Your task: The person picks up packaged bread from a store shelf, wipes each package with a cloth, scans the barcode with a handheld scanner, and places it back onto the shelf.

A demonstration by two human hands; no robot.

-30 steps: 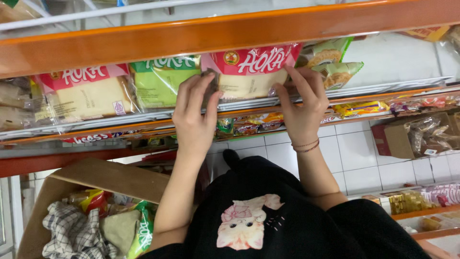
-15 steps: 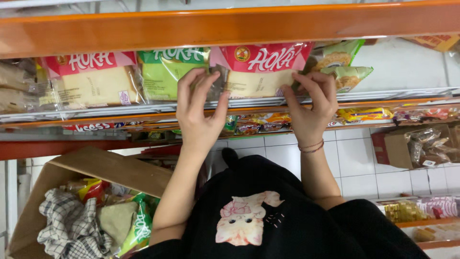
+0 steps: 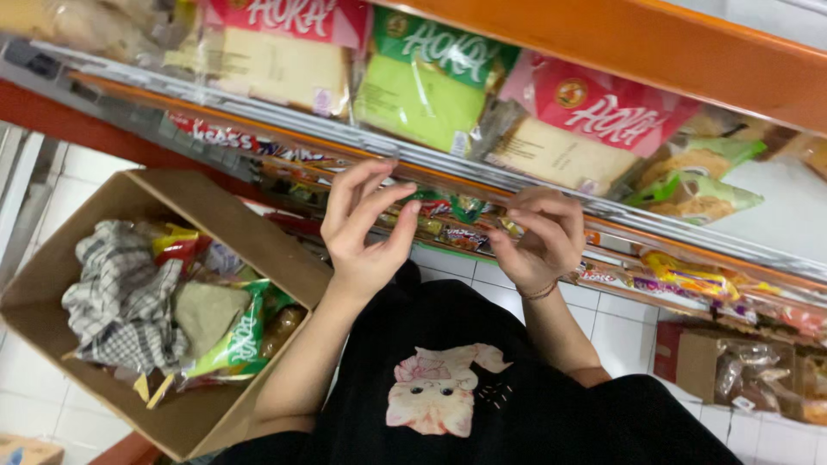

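My left hand [image 3: 366, 228] is raised in front of the shelf edge [image 3: 284, 129], fingers spread and holding nothing. My right hand [image 3: 538, 237], with a thin bracelet at the wrist, hovers beside it, its fingers loosely curled and empty. Both hands are just below a row of bagged sliced bread: a red-topped pack [image 3: 586, 129] above my right hand and a green pack [image 3: 431, 82] above my left. Neither hand touches the packs. Small colourful snack packets [image 3: 448, 211] lie on the lower shelf behind my fingers.
An open cardboard box [image 3: 52, 284] stands on the floor at my left, holding a checked cloth [image 3: 121, 293] and a green packet [image 3: 237, 331]. Another red-topped bread pack [image 3: 276, 52] sits further left. A smaller carton of bagged goods [image 3: 689, 362] sits low at the right on white tiles.
Both hands have come off the red-topped bread pack and dropped back below the shelf edge. The view has tilted, bringing more of the cardboard box into sight.
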